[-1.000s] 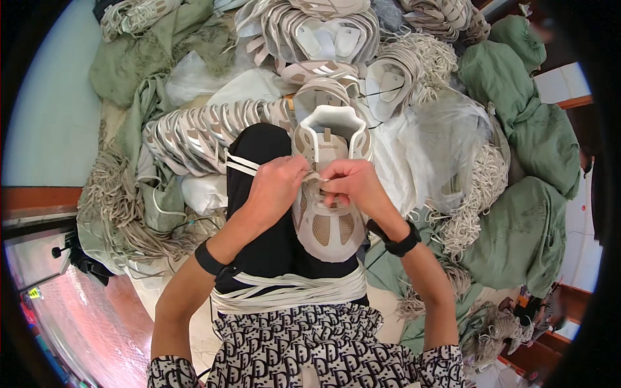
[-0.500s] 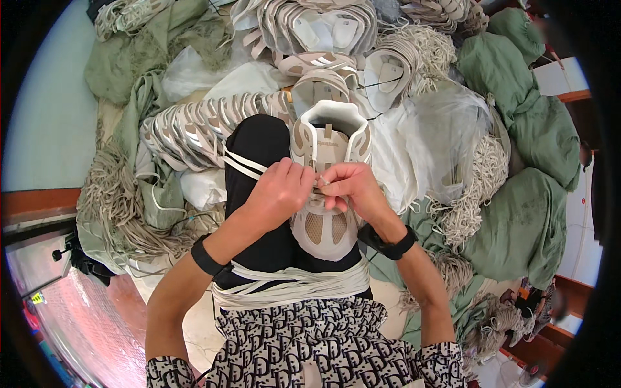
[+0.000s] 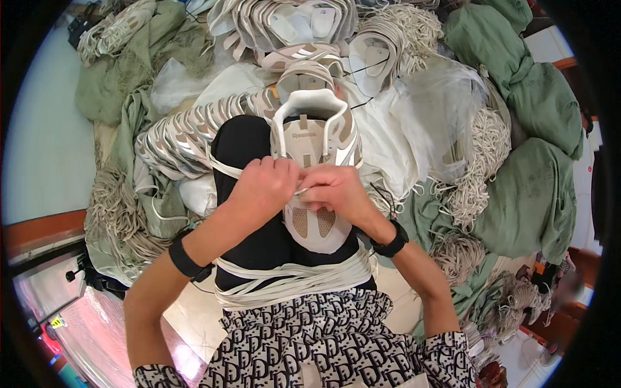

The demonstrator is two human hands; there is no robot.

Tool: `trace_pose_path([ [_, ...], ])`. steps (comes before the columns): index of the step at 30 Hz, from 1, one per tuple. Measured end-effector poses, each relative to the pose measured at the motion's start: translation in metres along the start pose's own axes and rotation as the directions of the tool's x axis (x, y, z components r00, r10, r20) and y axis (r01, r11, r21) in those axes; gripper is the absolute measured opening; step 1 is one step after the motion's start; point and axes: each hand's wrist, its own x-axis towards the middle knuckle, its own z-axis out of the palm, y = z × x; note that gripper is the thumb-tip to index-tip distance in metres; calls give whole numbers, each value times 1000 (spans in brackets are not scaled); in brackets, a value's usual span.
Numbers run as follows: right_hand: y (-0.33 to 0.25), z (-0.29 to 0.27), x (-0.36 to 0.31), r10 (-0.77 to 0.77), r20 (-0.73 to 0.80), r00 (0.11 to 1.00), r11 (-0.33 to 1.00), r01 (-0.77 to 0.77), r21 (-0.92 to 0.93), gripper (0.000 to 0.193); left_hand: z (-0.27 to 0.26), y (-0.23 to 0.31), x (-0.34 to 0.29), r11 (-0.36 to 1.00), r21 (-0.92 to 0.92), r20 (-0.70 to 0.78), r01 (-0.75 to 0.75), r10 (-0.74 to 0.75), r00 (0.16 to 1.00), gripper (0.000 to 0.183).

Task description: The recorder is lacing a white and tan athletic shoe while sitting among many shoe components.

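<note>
A beige and white sneaker upper [image 3: 306, 138] rests on my dark-trousered thighs, its toe toward me and its collar away. My left hand [image 3: 266, 189] is closed over its lacing area, gripping a white shoelace [image 3: 224, 168] that trails left over my thigh. Against it, my right hand [image 3: 335, 193] pinches a short bit of lace at the eyelets, with thumb and forefinger together. The fingers of both hands cover most of the eyelets. A bundle of white laces [image 3: 294, 284] lies across my lap.
A row of sneaker uppers [image 3: 187, 132] lies at the left, and stacked uppers [image 3: 284, 26] stand at the far side. Heaps of laces [image 3: 482, 155] hang at the right beside green cloth sacks [image 3: 527, 200]. White plastic sheeting [image 3: 394, 145] lies close to the shoe.
The whole view has shifted, so the shoe and my lap appear slightly farther left. My hands have come closer together, and my right fingers have curled inward over the lace.
</note>
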Motion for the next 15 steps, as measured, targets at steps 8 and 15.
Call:
trace_pose_path([
  [8,7,-45,-9,-42,-262,964,998,28,-57,11,-17,-20,40,932,-281,421,230,-96,902,15],
  [15,24,-51,-9,-200,-301,933,976,161,-149,10,-23,9,49,945,93,206,-312,289,935,9],
])
